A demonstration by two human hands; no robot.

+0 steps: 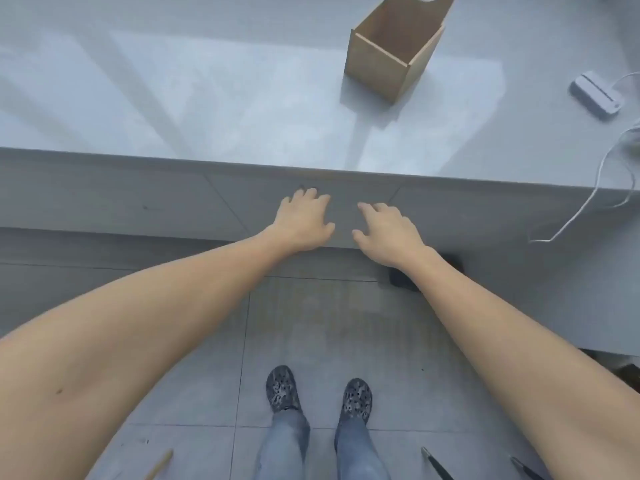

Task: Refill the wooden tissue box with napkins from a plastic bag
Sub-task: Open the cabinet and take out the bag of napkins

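Note:
The wooden tissue box (384, 69) stands open-topped on the grey countertop (207, 91), at the back right, and its inside looks empty. Both of my arms reach forward below the counter's front edge. My left hand (304, 220) and my right hand (388, 233) hover side by side against the counter's grey front panel, fingers spread, holding nothing. No plastic bag or napkins are in view.
A small white device (595, 93) with a white cable (602, 174) lies at the counter's right end, the cable hanging over the edge. A dark object (405, 278) sits on the tiled floor under my right wrist. My feet (318, 393) stand below.

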